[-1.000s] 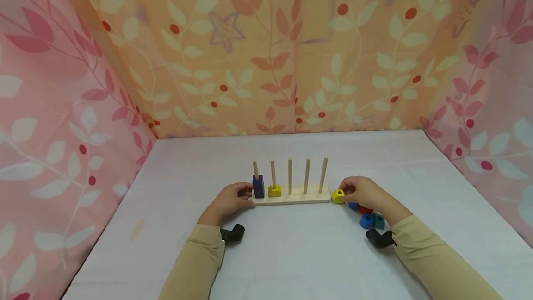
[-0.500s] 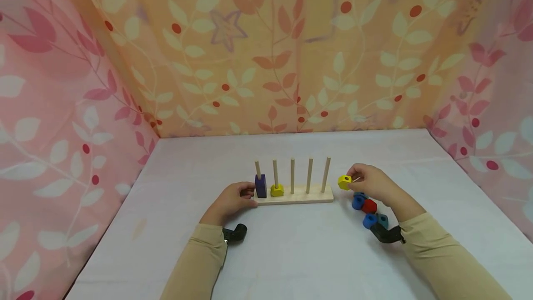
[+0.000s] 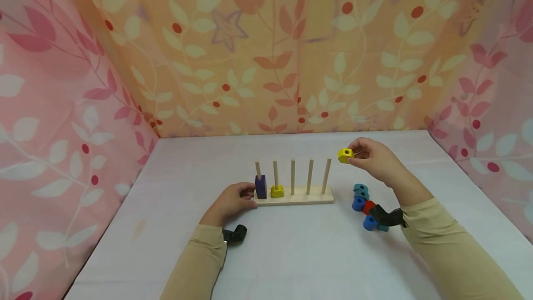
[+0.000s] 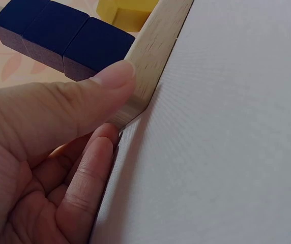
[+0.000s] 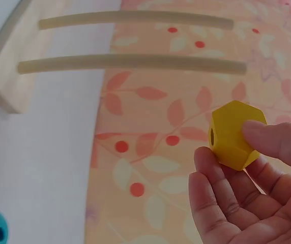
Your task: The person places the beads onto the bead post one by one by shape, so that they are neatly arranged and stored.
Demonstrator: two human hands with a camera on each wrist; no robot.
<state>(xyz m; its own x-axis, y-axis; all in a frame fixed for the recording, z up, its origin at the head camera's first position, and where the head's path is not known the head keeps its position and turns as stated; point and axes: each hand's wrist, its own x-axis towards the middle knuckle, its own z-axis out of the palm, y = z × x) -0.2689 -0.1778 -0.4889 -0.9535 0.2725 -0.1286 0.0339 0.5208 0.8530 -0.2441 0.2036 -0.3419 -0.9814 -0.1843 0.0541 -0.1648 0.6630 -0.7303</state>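
Observation:
A wooden peg board (image 3: 310, 196) with several upright pegs stands mid-table. A stack of dark blue blocks (image 3: 260, 187) sits on the leftmost peg, and a yellow piece (image 3: 276, 191) on the second. My left hand (image 3: 231, 202) holds the board's left end (image 4: 150, 56), thumb on top, fingers along its edge. My right hand (image 3: 372, 157) is raised right of the pegs, level with their tops, and pinches a yellow hexagonal bead (image 3: 345, 155) with a centre hole (image 5: 230, 135).
Several loose beads, blue (image 3: 358, 203), red (image 3: 368, 207) and teal (image 3: 360, 189), lie on the white table (image 3: 300, 253) right of the board, under my right wrist. Patterned cloth walls (image 3: 266, 50) close in the back and both sides.
My right hand lifted the yellow bead off the table beside the board up to peg-top height. The left hand stayed on the board's end.

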